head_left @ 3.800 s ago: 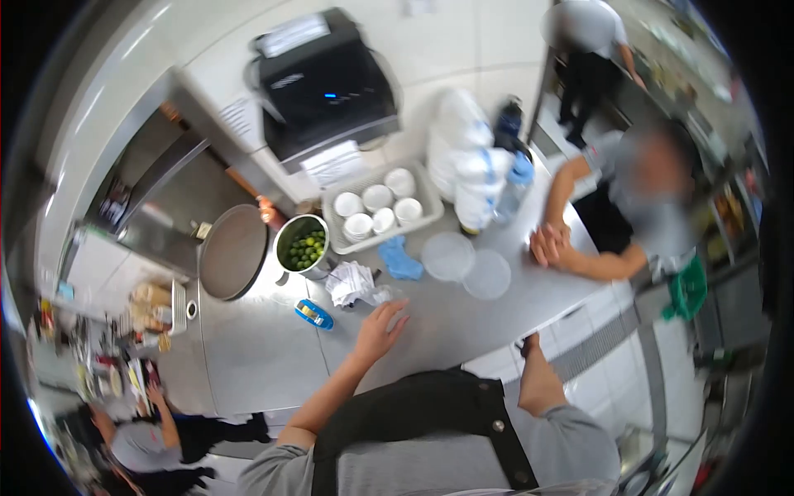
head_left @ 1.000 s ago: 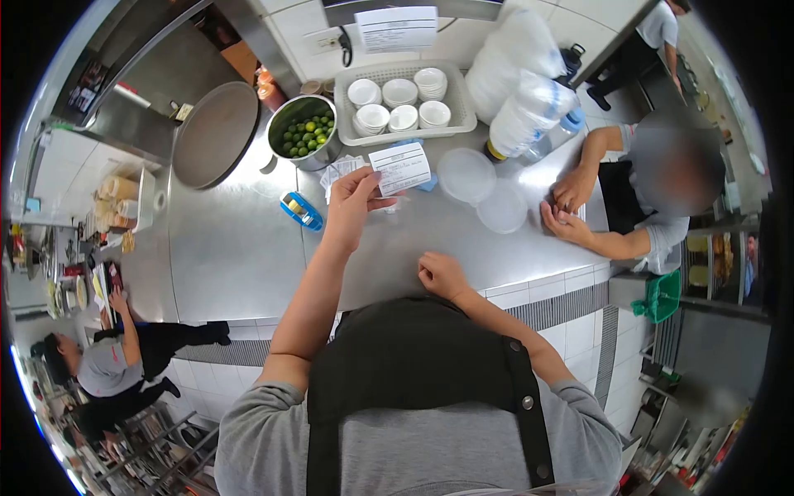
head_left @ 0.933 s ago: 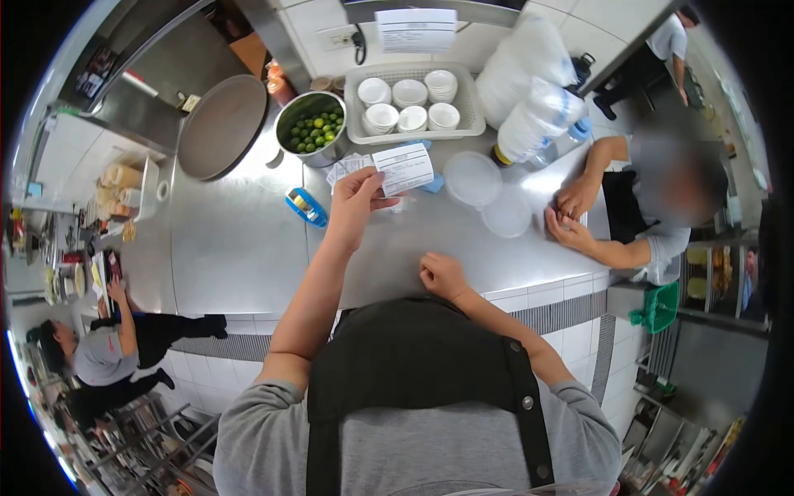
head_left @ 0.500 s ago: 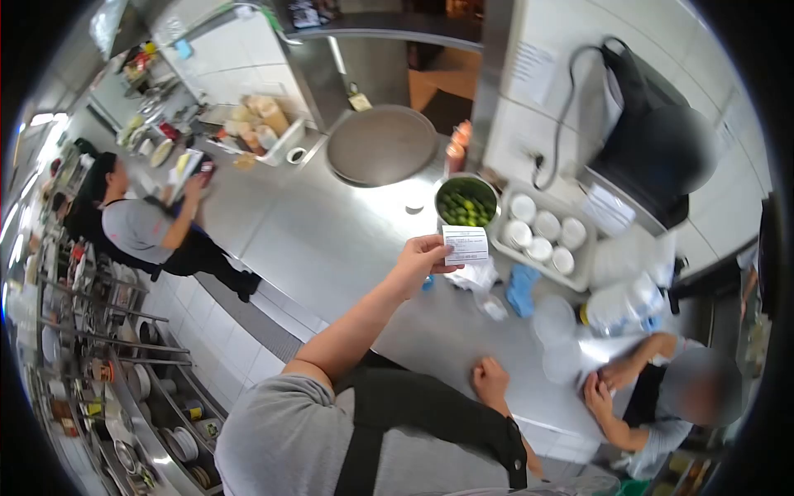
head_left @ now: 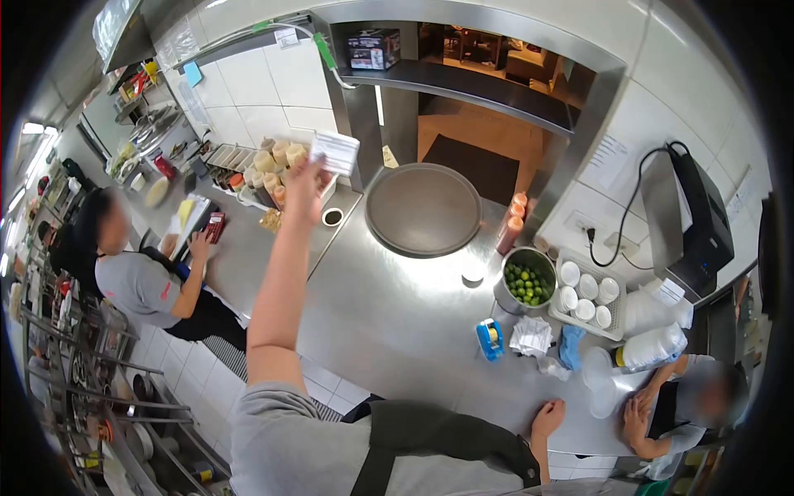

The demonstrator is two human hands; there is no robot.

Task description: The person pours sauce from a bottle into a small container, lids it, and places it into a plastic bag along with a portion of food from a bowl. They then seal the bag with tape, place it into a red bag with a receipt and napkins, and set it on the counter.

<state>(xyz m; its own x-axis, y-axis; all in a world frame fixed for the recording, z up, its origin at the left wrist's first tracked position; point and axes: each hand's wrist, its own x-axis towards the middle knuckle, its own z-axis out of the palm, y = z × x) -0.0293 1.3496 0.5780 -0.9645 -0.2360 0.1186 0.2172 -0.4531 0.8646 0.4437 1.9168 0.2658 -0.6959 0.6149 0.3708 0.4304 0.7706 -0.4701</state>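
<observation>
My left hand [head_left: 306, 186] is raised over the steel counter [head_left: 356, 331] at arm's length, pinching a small white printed ticket [head_left: 336, 154]. Its print is too blurred to read. Behind it lie several sauce bottles [head_left: 269, 161], and a small cup of dark liquid [head_left: 332, 217] stands below to the right. My right hand [head_left: 547, 417] rests at the counter's near edge, fingers curled in with nothing visible in them. Beyond it are a blue tape dispenser [head_left: 490, 340], a stack of white paper slips [head_left: 531, 336] and a blue cloth [head_left: 571, 347].
A large round tray [head_left: 423, 209] lies near the pass-through window. A pot of green limes [head_left: 529, 283] stands beside a basket of white cups [head_left: 616, 326]. A black printer [head_left: 699, 223] hangs at right. One co-worker [head_left: 141, 281] stands left, another [head_left: 691, 405] leans at right.
My left hand has carried the ticket leftward and away from me, from in front of the lime pot to near the sauce bottles. My view has turned. My right hand stays at the counter edge.
</observation>
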